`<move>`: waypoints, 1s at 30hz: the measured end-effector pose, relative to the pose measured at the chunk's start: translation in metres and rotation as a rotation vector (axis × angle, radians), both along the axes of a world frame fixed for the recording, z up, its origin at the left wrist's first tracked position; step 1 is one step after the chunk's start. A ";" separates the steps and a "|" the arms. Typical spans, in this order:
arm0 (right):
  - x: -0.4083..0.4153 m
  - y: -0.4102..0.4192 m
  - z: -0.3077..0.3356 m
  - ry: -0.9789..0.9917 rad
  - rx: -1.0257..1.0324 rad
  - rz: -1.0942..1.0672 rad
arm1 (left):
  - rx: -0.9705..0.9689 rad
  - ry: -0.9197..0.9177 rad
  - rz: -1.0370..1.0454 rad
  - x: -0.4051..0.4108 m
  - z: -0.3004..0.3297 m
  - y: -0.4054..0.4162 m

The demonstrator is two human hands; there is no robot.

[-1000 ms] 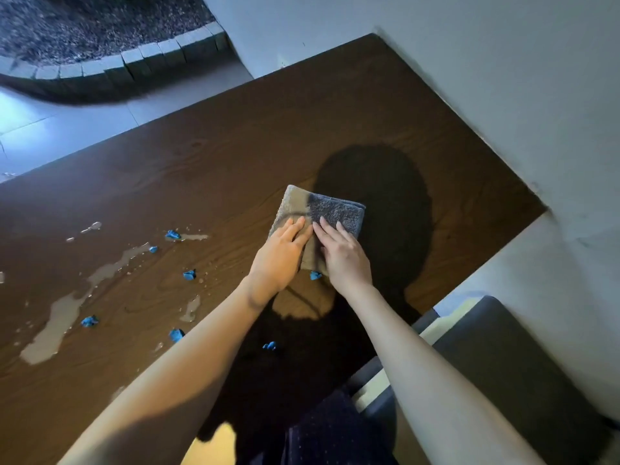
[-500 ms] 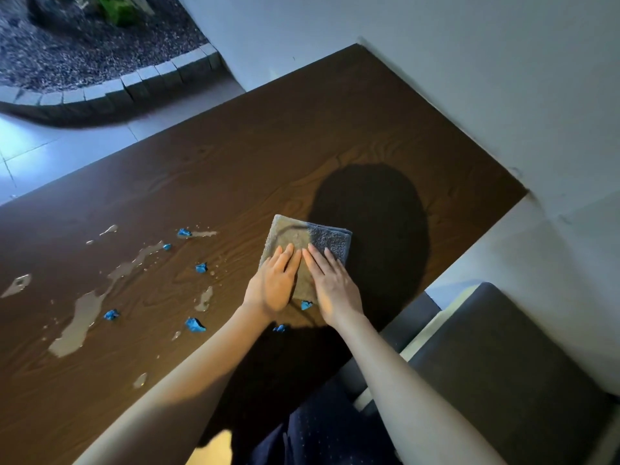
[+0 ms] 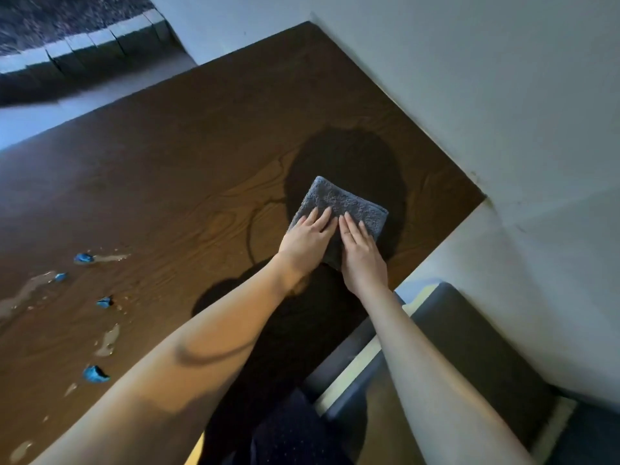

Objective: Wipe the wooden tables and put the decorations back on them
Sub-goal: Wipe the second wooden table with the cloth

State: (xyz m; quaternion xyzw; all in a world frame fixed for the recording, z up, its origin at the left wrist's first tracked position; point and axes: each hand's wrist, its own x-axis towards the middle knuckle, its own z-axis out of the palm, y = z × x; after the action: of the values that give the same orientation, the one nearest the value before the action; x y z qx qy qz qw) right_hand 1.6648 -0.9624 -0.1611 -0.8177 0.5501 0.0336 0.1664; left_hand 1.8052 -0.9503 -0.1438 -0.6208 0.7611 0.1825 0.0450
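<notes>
Far left of the wooden surface [image 3: 201, 156]: pale liquid smears [image 3: 30, 292] are seen, with small blue scraps [image 3: 95, 374] scattered among them — four can be counted, well apart from the hands. Mid-frame: a folded grey cloth [image 3: 345, 201] is laid flat on the surface, near its right edge, inside a dark shadow. Left hand [image 3: 307, 241] is pressed on the cloth's left half, fingers straight and close together. Right hand [image 3: 360, 255] is pressed just beside it on the cloth's right half, fingers likewise flat — nothing is gripped or pinched. The cloth's far edge is left uncovered beyond the fingertips. Far right: a grey cushioned seat [image 3: 476, 340] is seen below the surface edge, against a white wall [image 3: 503, 95].
</notes>
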 end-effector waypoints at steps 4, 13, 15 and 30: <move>-0.029 0.004 -0.009 -0.001 -0.009 -0.109 | -0.015 0.019 -0.084 -0.033 -0.004 -0.005; -0.041 0.067 -0.009 0.024 -0.022 -0.204 | 0.024 0.038 -0.160 -0.048 -0.002 0.054; -0.033 0.086 -0.010 -0.005 -0.013 -0.231 | 0.038 0.038 -0.165 -0.041 -0.002 0.074; 0.066 0.243 -0.022 -0.029 -0.091 -0.311 | 0.026 0.093 -0.105 0.042 -0.005 0.212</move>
State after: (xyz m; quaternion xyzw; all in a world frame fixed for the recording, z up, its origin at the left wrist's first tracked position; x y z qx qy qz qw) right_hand 1.7311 -0.7191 -0.1829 -0.7296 0.6687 -0.0290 0.1404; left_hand 1.8467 -0.7381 -0.1493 -0.5700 0.7916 0.2184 0.0269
